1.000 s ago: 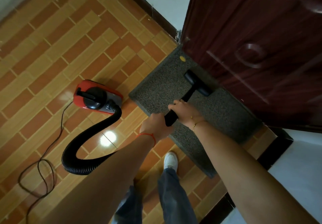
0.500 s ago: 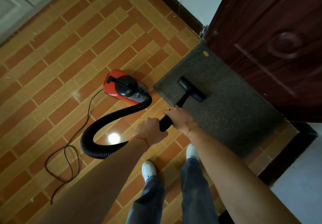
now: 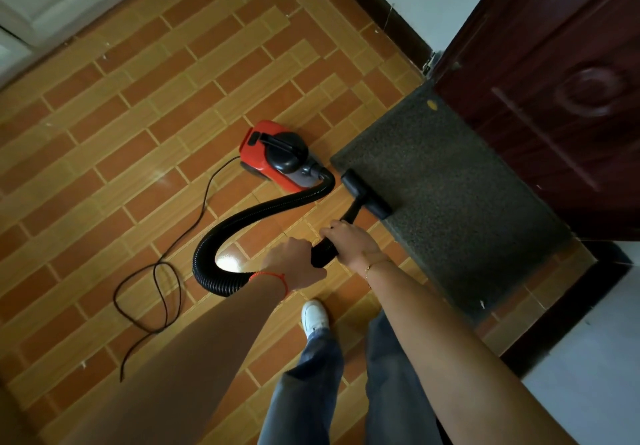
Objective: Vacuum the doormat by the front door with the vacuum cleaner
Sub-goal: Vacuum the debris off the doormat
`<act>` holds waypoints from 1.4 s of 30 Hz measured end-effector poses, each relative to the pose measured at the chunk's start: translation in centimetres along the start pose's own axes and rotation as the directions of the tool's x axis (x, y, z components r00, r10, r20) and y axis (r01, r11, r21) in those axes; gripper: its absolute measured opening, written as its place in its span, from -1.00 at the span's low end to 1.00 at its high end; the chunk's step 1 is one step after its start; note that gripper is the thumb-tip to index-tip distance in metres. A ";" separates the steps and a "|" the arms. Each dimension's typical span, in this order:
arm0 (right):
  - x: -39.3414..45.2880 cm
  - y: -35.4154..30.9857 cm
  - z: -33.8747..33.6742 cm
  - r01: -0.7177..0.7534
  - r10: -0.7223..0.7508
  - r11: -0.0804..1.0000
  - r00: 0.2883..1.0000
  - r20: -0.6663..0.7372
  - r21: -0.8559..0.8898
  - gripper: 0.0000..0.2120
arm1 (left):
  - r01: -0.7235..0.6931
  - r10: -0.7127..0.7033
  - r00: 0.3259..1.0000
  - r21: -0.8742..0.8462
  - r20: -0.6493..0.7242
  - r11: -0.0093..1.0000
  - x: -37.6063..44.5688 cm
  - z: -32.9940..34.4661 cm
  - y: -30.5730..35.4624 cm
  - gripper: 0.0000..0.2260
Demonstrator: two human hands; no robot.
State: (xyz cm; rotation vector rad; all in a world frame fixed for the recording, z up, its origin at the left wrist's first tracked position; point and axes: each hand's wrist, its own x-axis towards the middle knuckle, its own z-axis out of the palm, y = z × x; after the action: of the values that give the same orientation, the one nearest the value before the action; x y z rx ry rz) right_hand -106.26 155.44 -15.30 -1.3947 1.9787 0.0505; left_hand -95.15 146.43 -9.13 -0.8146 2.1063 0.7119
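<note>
Glossy brick-pattern tiles (image 3: 145,153), coarse doormat (image 3: 450,202)

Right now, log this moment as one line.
step: vacuuming doormat | nozzle: on mat's near edge | left hand, right hand: gripping wand | canister: on floor

The vacuum (image 3: 277,157) sits left of the mat (image 3: 450,195); my nozzle (image 3: 365,194) lies on the mat's near-left edge, the door (image 3: 561,98) behind it.
</note>
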 end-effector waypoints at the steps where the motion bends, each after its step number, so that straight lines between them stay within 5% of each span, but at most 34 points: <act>1: 0.1 -0.2 0.2 0.001 -0.001 1.000 1.000 0.001 -0.003 -0.69 | -0.001 0.001 1.000 -0.007 0.004 1.000 -0.1 0.1 -0.2 -0.80; 14: 1.5 4.4 0.3 0.002 -0.001 0.999 1.000 0.025 -0.047 -0.65 | 0.014 -0.012 1.000 -0.081 0.018 0.997 3.2 0.5 2.5 -0.85; 42: 10.2 32.9 -18.1 0.025 -0.024 0.993 1.000 0.018 -0.112 -0.84 | 0.112 -0.090 0.992 -0.265 0.092 0.958 23.3 -14.2 27.0 -0.82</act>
State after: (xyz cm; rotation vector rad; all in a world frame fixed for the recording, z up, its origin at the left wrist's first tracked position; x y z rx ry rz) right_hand -144.89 153.55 -18.92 -1.4850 1.9710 0.1641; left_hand -133.23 146.47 -13.89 -1.0165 1.9065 0.9738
